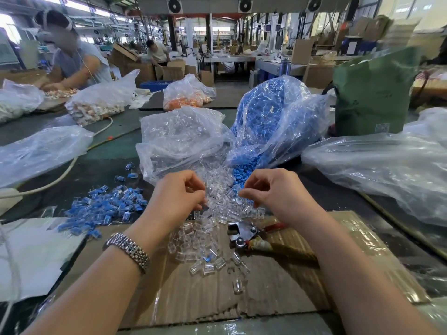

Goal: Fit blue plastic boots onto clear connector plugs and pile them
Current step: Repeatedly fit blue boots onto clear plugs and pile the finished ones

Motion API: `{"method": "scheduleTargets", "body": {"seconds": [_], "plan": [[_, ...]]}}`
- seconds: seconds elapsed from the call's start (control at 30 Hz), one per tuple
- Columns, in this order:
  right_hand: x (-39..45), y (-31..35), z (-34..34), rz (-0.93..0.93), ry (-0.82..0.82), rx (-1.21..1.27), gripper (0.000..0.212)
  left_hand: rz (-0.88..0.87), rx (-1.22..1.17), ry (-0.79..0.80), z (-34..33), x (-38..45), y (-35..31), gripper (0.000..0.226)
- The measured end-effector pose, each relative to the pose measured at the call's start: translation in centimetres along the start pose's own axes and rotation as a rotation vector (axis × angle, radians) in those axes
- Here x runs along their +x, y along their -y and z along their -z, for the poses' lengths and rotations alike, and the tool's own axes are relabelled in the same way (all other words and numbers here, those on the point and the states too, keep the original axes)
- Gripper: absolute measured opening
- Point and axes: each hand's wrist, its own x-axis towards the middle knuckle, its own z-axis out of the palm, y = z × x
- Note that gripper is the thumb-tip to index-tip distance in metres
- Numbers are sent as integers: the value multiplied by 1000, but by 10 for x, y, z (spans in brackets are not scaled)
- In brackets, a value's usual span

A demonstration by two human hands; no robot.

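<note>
Loose clear connector plugs [208,240] spill from an open clear bag [179,136] onto a cardboard sheet [278,286]. Blue boots [244,169] pour from a second bag [271,117] just right of it. My left hand [177,194] hovers over the clear plugs with fingers curled, pinching a clear plug. My right hand [271,189] has its fingertips pinched on a small blue piece at the edge of the blue spill. A pile of plugs fitted with blue boots [106,209] lies to the left of my left hand.
Red-handled pliers [256,235] lie on the cardboard under my right wrist. Big plastic bags [377,170] flank both sides, a green bag [372,93] stands behind right. A pale cable [60,172] runs at left. Another person [72,56] works at far left.
</note>
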Motion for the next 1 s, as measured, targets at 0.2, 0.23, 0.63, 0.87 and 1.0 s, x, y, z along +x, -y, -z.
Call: {"method": "scheduleTargets", "body": {"seconds": [0.2, 0.23, 0.63, 0.87, 1.0], "plan": [[2, 1, -3, 33, -17, 215, 15, -25, -213, 69, 1, -9, 1, 7], [2, 2, -4, 45, -5, 271, 15, -18, -284, 124, 2, -11, 0, 6], [-1, 13, -5, 136, -32, 461, 17, 1, -675, 280, 0, -13, 1, 16], [-1, 11, -5, 150, 3, 337, 6, 3, -704, 326, 0, -16, -2, 23], [-4, 15, -4, 170, -8, 304, 4, 68, -721, 291, 0, -16, -7, 22]]}}
